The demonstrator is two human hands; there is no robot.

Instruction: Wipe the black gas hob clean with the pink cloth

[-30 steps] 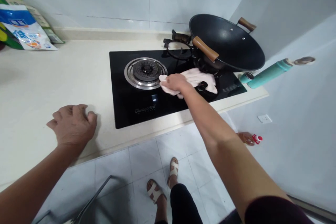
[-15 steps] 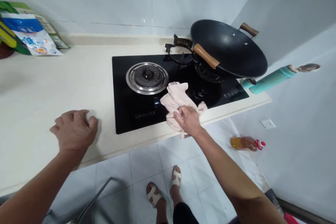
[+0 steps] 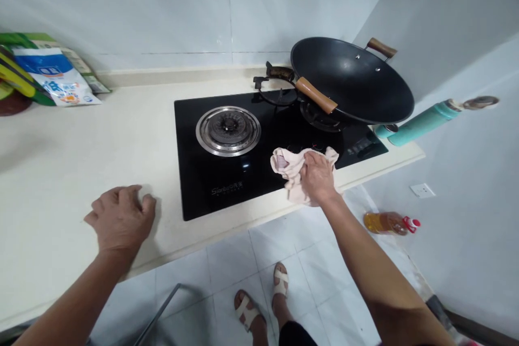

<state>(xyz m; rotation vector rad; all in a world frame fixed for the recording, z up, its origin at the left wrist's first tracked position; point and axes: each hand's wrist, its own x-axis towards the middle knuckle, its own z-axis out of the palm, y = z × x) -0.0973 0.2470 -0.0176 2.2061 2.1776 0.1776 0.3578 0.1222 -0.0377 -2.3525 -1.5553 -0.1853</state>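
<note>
A pale pink cloth (image 3: 298, 170) lies bunched on the front edge of the black glass gas hob (image 3: 211, 173), partly over the counter edge. My right hand (image 3: 318, 173) presses down on it with the fingers closed into the fabric. The cloth partly covers the control knobs. To the left of the hob, my left hand (image 3: 121, 216) rests on the cream counter (image 3: 133, 140), its fingers spread and holding nothing. The left burner (image 3: 229, 131) is bare, with its steel ring showing. A black wok (image 3: 352, 78) with wooden handles sits tilted over the right burner.
A loose pan support (image 3: 279, 92) leans beside the wok. A turquoise cylinder (image 3: 424, 124) lies at the right counter end by the wall. Food packets (image 3: 60, 78) stand at the back left. On the floor lies an oil bottle (image 3: 389, 223).
My right hand has slid the cloth rightward along the hob's front edge, onto the knob area. My left hand stays on the counter. The view has shifted slightly.
</note>
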